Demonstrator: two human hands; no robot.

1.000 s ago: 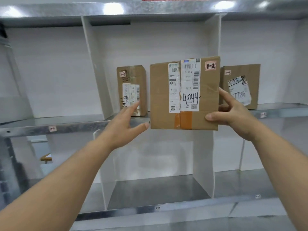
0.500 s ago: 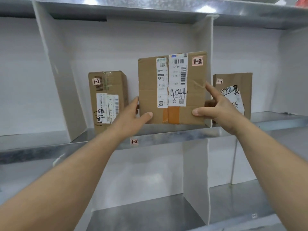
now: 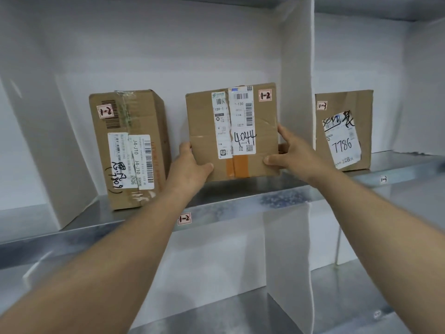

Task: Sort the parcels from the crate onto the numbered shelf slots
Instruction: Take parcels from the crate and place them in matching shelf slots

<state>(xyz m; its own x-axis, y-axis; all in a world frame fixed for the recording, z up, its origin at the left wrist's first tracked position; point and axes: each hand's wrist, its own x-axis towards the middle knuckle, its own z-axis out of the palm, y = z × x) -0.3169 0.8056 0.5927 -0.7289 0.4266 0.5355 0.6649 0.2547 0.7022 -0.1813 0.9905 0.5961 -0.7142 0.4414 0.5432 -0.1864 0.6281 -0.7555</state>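
A brown cardboard parcel (image 3: 204,126) marked 1-2 and 4044 stands inside the shelf slot labelled 1-2 (image 3: 184,218), its bottom at the metal shelf (image 3: 240,196). My left hand (image 3: 190,165) grips its lower left edge, thumb on the front face. My right hand (image 3: 292,153) grips the lower right edge, thumb on the front and fingers behind. A taller parcel (image 3: 144,121) also marked 1-2 stands upright to the left in the same slot, just apart from my left hand.
A white divider (image 3: 297,68) closes the slot's right side; beyond it a parcel (image 3: 361,104) marked 1-3 and 7786 leans in slot 1-3 (image 3: 383,179). Another white divider (image 3: 48,141) bounds the left. A lower metal shelf (image 3: 240,309) runs underneath.
Both hands have carried the 4044 parcel forward and down into slot 1-2, deeper between the tall parcel and the right divider. The view has come closer to the shelf.
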